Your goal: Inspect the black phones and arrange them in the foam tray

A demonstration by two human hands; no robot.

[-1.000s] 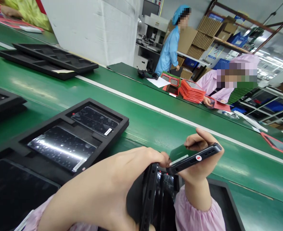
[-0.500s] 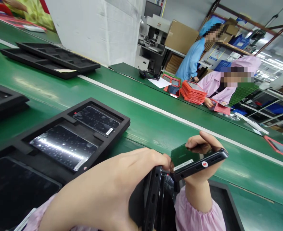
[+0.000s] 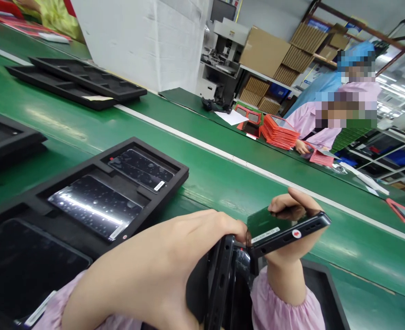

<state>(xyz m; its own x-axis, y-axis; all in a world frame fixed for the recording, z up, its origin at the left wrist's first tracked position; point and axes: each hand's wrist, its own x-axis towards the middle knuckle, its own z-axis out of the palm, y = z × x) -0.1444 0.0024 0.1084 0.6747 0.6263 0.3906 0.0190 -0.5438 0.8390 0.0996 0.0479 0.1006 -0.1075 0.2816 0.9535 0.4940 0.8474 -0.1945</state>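
here, left grip [image 3: 180, 245] holds dark phone [image 3: 219, 277], right grip [image 3: 291, 254] stickered phone [image 3: 278, 224].

Wears at 5 o'clock a pale lilac-pink right sleeve [image 3: 269, 309], thin-looking and matte, puffed out toward the lower edge of view and drawn in at a gathered cuff [image 3: 291, 308], with fine ruffled pleats circling the right wrist [image 3: 286, 279]. Repeats the same pink between 7 and 8 o'clock in the left sleeve [image 3: 59, 306], softly creased and cropped below. Goes bare beyond the fabric, with left hand [image 3: 178, 254] toward 7 o'clock and right hand [image 3: 293, 250] at 4, partly hidden.
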